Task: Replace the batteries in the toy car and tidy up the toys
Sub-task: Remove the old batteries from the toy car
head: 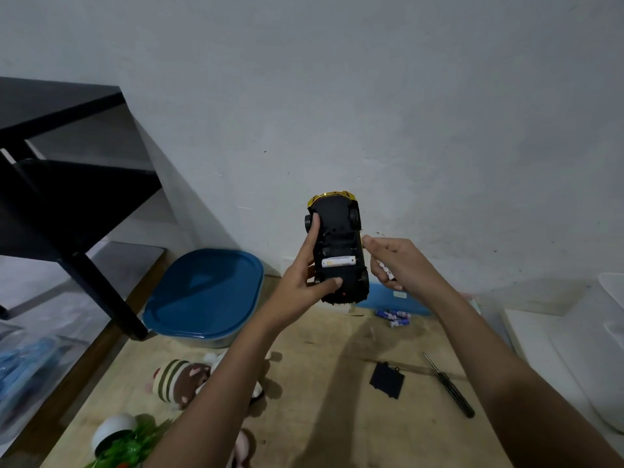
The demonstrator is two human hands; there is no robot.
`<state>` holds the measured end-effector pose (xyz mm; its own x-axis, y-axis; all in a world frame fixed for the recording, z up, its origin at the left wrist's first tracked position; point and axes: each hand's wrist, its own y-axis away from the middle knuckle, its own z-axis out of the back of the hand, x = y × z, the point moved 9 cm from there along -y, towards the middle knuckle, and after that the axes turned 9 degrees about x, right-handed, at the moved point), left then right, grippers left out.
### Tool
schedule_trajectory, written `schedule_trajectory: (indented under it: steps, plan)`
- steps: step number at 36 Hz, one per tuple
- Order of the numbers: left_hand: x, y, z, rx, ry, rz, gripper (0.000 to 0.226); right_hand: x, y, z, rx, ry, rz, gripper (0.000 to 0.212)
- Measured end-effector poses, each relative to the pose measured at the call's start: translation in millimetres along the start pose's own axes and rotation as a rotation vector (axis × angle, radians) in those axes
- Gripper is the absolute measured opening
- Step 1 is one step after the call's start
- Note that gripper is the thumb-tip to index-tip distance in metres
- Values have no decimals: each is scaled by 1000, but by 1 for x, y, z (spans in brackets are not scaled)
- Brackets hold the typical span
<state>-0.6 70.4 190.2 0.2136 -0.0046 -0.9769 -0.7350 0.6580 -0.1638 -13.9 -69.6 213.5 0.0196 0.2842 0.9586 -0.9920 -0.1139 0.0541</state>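
Car point(337, 217), one black toy with a gold front, is held upside down in the air before a pale wall point(371, 96), above the far edge of a wooden top point(320, 366). The left hand point(304, 282) grasps it from the left side, thumb across the rear underside and forefinger up by a front wheel. One white battery point(338, 261) lies crosswise in the open compartment; the other slots look unfilled. The right hand point(395, 261), just beside the car's right flank, is curled around held batteries point(385, 269); how many it has cannot be told.

On the top below, three loose batteries point(395, 317) with blue wrappers lie clustered near the far edge. One black cover point(387, 380) lies flat near the middle, and one dark screwdriver point(450, 386) lies to its right, apart from it. One container point(206, 292) with a blue lid sits at the far left corner. One striped plush point(179, 380) lies by the left edge, with more soft toys partly hidden by the left forearm. One white pot point(111, 430) of green leaves lies tipped at the near left corner. One black table point(67, 184) stands at left.
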Motion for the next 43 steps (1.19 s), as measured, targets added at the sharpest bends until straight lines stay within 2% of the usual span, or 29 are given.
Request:
schedule_trajectory:
  steps: [3,6,11,20,29,36,43]
  plan:
    - [-2,-2,-1,-1,-9,7,91,1,0,-2,0,-24,38,40]
    - [-3,-3,-2,0,-8,17,90,1,-2,-4,-10,-42,69,22]
    - [-6,-4,-4,2,2,20,89,1,-2,-2,-57,-24,108,44]
    - [1,-4,-5,-1,-29,79,92,-2,0,0,-77,-7,156,65]
    - [-1,-15,-12,-40,-76,82,81,-2,1,2,-55,-2,168,60]
    - [-23,-18,-17,-104,-168,-17,57,-4,3,3,-65,-15,170,56]
    - [-13,-20,-16,-157,-189,28,58,-10,3,3,-64,-8,145,52]
